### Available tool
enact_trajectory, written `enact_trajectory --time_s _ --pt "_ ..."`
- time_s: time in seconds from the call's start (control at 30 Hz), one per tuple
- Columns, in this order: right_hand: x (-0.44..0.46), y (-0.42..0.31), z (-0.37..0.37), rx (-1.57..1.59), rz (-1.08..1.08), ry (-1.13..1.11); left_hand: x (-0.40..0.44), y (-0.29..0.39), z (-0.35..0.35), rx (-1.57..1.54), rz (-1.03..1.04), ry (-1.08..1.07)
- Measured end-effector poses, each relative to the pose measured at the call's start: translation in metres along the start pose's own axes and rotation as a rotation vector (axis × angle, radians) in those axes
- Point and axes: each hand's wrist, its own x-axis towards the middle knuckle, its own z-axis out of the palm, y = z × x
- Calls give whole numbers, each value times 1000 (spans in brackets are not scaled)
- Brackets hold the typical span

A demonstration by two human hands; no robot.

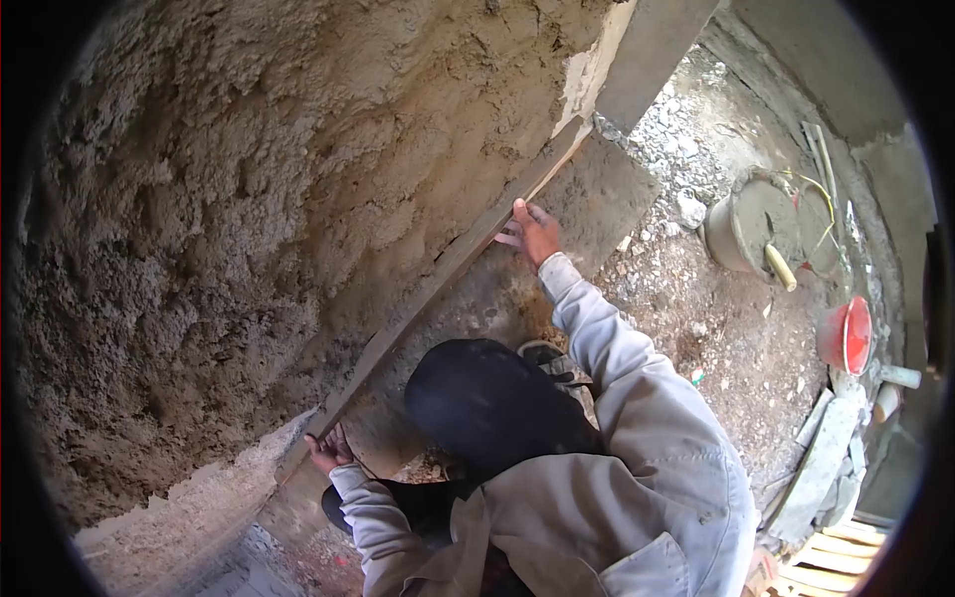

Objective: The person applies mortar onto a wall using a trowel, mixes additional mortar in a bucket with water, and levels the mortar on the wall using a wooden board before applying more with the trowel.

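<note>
A long, narrow straightedge board (413, 310) lies slanted along the foot of a rough, wet-plastered wall (269, 189). Near its lower end my left hand (330, 451) is closed on the edge. Farther up, my right hand (533, 235) grips the same board, thumb on top and the other fingers reaching underneath. The board's long side rests against or very close to the plaster; exact contact cannot be made out. Its far end reaches a pale strip at the wall's corner.
To the right stands a bucket of grey mortar (761, 224) with a yellowish handle (780, 267) sticking out. Beyond it are a red bucket (846, 336) and stacked boards (818, 463). Gravel (681, 149) covers the ground. Below the board lies a flat sheet (607, 194) beside my bent knee.
</note>
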Motion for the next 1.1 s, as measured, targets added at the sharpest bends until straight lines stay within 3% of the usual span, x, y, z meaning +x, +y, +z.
enact_trajectory --time_s 0.27,0.7,0.93,1.1 --pt "24 -21 -19 -22 -21 37 -36 -25 34 70 80 -73" --pt "-11 3 7 -18 -28 52 -6 2 7 45 63 30" --pt "15 -24 -10 24 -24 69 -44 -24 34 102 119 -193" --pt "10 -27 -4 35 -21 130 -42 -23 38 61 116 -106"
